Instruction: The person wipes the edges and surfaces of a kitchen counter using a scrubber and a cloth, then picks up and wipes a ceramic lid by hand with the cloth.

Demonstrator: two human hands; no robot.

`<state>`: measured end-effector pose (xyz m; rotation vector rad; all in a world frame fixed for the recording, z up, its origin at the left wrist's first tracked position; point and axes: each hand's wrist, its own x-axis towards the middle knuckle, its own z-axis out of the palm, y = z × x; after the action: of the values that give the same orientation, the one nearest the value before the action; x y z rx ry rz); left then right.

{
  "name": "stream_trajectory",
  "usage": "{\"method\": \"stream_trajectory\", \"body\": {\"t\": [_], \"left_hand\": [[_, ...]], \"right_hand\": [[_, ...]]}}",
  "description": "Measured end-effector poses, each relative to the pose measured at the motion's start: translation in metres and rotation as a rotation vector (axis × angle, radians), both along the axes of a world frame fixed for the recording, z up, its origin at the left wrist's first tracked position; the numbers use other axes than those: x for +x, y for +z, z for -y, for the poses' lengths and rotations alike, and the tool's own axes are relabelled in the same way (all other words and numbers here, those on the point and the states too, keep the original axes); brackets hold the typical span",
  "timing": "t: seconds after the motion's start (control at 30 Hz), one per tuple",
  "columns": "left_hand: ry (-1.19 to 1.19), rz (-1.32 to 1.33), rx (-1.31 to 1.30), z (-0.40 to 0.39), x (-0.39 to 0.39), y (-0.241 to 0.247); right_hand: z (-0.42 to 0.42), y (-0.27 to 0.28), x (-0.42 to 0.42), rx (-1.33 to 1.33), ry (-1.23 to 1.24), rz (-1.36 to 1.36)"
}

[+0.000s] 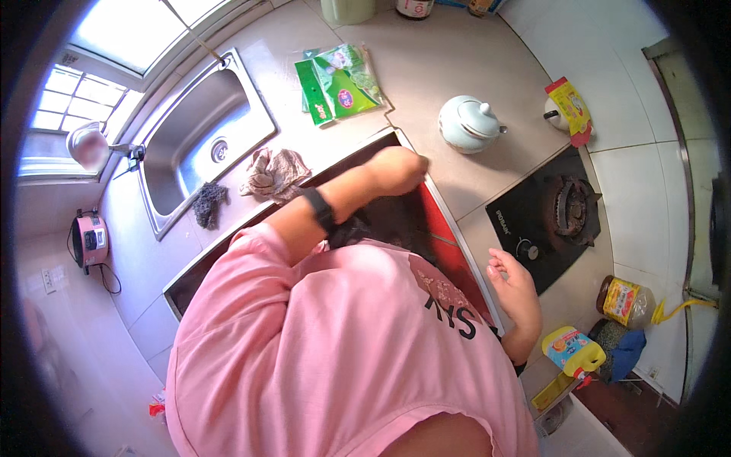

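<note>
My left hand (398,170) reaches across in front of my body, over the counter's front edge, with a black band at its wrist. Its fingers curl away from view, so whether they hold anything is hidden. Nearest to it on the counter stands a pale, lidded ceramic pot (469,124). My right hand (517,288) hovers by the front edge near the black gas stove (531,228). Its fingers are loosely bent and apart, with nothing in them. Below the edge, red cabinet fronts (442,220) show.
Left of my arm lie a crumpled cloth (275,173) and a dark scouring pad (210,204), beside the steel sink (200,123). Green plastic packets (341,85) lie farther back. A yellow detergent bottle (573,349) and an amber jar (627,301) stand at right. A pink cooker (90,240) sits far left.
</note>
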<state>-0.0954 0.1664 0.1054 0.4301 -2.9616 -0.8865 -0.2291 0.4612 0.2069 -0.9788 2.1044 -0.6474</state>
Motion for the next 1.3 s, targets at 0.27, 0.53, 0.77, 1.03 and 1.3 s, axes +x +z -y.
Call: {"method": "stream_trajectory", "body": {"t": [0.27,0.53,0.77,1.03,1.3], "left_hand": [[0.962,0.264,0.06,0.084,0.19,0.056],[0.996,0.453,0.079,0.073,0.268,-0.003],[1.233,-0.411,0.945,0.08,0.258,0.025],[0.998,-0.465,0.436,0.11,0.238,0.08],[0.925,-0.412,0.319,0.127,0.204,0.107]], "right_hand": [[0.038,0.004,-0.006,-0.153,0.018,-0.12],[0.09,-0.001,-0.021,-0.39,-0.069,-0.053],[0.103,0.001,-0.022,-0.457,-0.109,0.136],[0.096,0.0,-0.02,-0.429,-0.091,0.167],[0.116,-0.016,-0.03,-0.564,-0.253,0.486]]}}
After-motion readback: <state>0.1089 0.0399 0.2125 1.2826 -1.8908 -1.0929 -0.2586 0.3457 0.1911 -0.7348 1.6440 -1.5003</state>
